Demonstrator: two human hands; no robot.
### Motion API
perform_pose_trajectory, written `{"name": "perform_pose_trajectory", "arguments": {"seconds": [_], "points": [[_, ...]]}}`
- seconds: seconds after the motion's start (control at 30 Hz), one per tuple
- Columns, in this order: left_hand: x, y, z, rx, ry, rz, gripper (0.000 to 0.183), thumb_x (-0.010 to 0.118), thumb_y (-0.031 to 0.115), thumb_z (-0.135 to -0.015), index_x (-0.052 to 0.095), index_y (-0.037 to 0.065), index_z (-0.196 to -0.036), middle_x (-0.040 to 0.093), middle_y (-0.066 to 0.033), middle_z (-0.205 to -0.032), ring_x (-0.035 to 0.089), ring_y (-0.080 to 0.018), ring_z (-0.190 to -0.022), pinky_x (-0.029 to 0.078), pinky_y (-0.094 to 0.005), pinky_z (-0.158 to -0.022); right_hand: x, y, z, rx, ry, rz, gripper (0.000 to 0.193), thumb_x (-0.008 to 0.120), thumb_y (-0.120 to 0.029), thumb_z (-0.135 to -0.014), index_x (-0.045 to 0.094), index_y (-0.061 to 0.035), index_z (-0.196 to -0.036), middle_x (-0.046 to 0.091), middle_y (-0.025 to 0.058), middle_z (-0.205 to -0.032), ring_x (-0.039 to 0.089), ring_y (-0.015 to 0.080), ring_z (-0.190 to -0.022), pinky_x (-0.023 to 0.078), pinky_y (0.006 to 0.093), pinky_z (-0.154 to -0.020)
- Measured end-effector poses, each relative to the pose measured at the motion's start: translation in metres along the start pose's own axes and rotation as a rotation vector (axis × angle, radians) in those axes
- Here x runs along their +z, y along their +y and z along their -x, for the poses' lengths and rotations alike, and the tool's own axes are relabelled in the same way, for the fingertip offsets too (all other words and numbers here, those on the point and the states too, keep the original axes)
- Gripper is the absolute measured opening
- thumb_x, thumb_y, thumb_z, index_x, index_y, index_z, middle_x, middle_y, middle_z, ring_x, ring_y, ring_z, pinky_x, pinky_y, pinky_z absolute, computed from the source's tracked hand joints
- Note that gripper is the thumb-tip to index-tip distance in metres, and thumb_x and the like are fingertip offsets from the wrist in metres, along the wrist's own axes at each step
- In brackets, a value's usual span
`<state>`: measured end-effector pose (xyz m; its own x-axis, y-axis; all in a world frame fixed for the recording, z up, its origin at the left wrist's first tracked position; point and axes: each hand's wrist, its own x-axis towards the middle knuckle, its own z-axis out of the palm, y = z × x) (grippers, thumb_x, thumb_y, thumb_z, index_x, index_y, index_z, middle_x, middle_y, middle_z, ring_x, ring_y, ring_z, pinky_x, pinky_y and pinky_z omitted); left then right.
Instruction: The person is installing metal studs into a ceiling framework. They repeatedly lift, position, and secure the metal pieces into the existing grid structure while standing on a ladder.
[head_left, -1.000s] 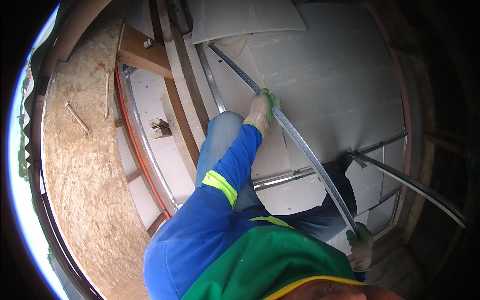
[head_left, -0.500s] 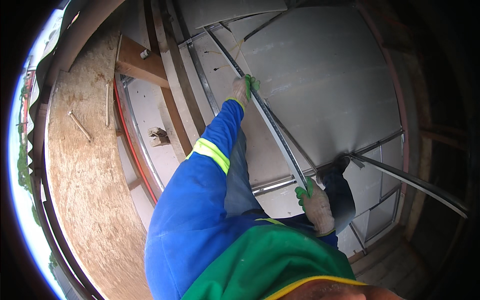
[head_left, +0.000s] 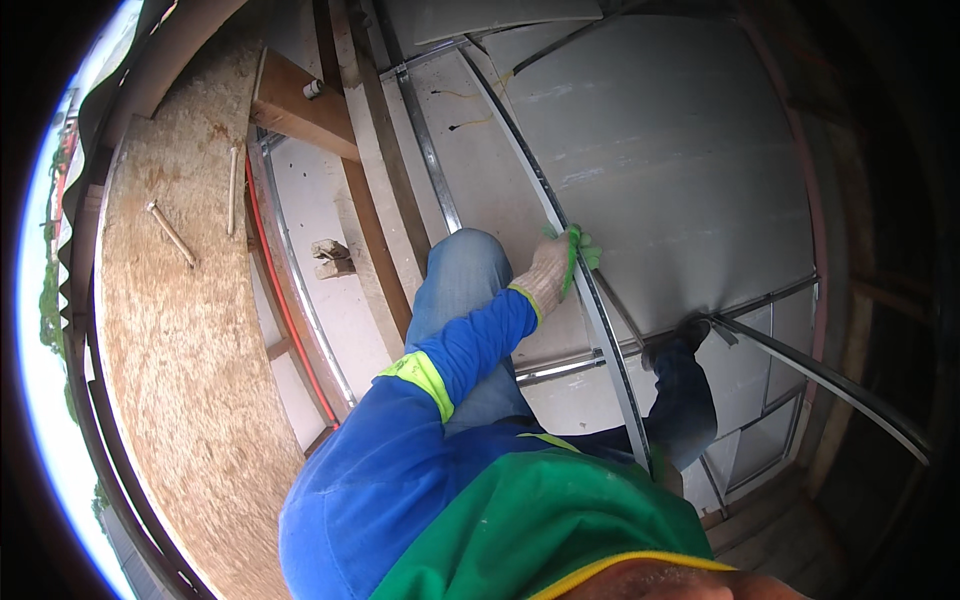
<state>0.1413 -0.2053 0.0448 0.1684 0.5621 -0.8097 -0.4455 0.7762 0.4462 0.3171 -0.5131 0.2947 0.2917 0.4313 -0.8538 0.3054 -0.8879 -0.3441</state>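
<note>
My left hand (head_left: pixel 557 265), in a pale knit glove with green fingers, is closed around a long, thin metal profile (head_left: pixel 612 350). The profile runs from the far ceiling framing down toward my body, passing my raised left knee in jeans (head_left: pixel 468 262). Its near end reaches the edge of my green shirt front. My right hand (head_left: pixel 670 479) is almost wholly hidden beside the shirt; only a small pale patch of it shows, and its fingers cannot be seen. My right foot in a dark shoe (head_left: pixel 692 332) rests by a joint of the metal framing.
Grey ceiling panels (head_left: pixel 690 170) lie below, with metal runners (head_left: pixel 428 130) across them. Another metal bar (head_left: pixel 830 380) slants to the right. Wooden beams (head_left: pixel 385 180), a red cable (head_left: pixel 283 290) and a board (head_left: pixel 180 360) with protruding nails (head_left: pixel 172 234) are on the left. Thin yellow wires (head_left: pixel 470 123) lie ahead.
My left hand has come nearer to my body and rightward along the profile. The profile's near end has shifted toward me. My right hand has drawn back almost out of sight.
</note>
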Motion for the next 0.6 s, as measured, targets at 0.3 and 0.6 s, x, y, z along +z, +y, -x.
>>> {"name": "perform_pose_trajectory", "arguments": {"seconds": [0.3,0.6], "points": [[0.018,-0.005,-0.010,-0.014,-0.171,0.050,0.008,0.047,0.015,-0.114,0.047,0.010,-0.120,0.066,-0.0151,-0.106,0.074,-0.0325,-0.088,0.067,-0.0484,-0.075,0.037,0.046,-0.003,-0.154,0.283,0.278,0.057,0.077,-0.025,-0.093,0.059,-0.0155,-0.146,0.073,0.0186,-0.116,0.073,0.0422,-0.103,0.059,0.0501,-0.085],[0.023,0.000,-0.019,-0.033,-0.142,0.051,0.014,0.047,0.016,-0.112,0.045,0.008,-0.123,0.065,-0.0149,-0.103,0.072,-0.0331,-0.083,0.065,-0.0499,-0.068,0.049,0.047,-0.022,-0.097,0.228,0.157,0.057,0.075,-0.030,-0.095,0.059,-0.0153,-0.147,0.074,0.0174,-0.115,0.074,0.0374,-0.100,0.059,0.0476,-0.084]]}}
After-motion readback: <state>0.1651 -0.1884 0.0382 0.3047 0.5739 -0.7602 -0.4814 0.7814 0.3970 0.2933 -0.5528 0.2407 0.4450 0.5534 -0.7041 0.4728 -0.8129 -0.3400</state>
